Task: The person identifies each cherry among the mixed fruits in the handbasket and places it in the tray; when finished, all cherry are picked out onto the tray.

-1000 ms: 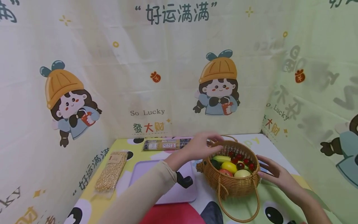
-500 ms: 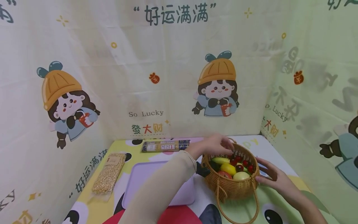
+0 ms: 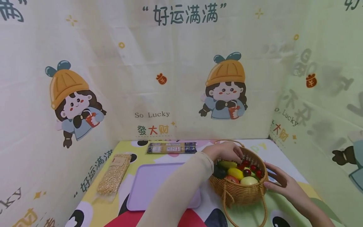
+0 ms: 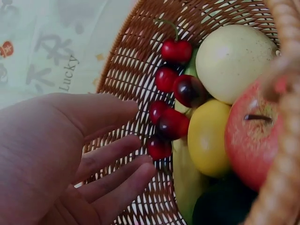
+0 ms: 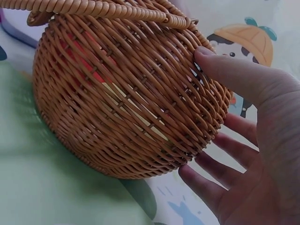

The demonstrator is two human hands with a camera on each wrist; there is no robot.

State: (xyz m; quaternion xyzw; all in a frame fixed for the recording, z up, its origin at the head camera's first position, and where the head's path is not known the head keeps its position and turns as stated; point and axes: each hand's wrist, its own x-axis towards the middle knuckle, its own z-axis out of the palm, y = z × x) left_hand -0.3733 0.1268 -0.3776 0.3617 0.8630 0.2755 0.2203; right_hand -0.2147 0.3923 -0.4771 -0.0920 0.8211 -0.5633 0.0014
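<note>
A brown wicker basket (image 3: 244, 194) holds several red cherries (image 4: 172, 124), a yellow lemon-like fruit (image 4: 210, 140), a red apple (image 4: 253, 140), a pale round fruit (image 4: 236, 63), a long yellow-green piece (image 3: 227, 164) and a dark green one (image 3: 219, 172). My left hand (image 3: 226, 151) reaches over the far rim into the basket. Its thumb and fingers are apart, fingertips right at the cherries, with nothing between them. My right hand (image 5: 262, 136) rests against the basket's right side, thumb near the rim and loosely spread fingers along the weave.
A lilac tray (image 3: 153, 179) lies left of the basket, partly covered by the left sleeve. Farther left is a clear bag of pale kernels (image 3: 113, 175). A long clear packet (image 3: 171, 148) lies at the table's back edge. The basket's handle (image 3: 265, 211) hangs down its front.
My left hand has moved right and down, from above the basket's left rim to the cherries inside. My right hand stays at the basket's side.
</note>
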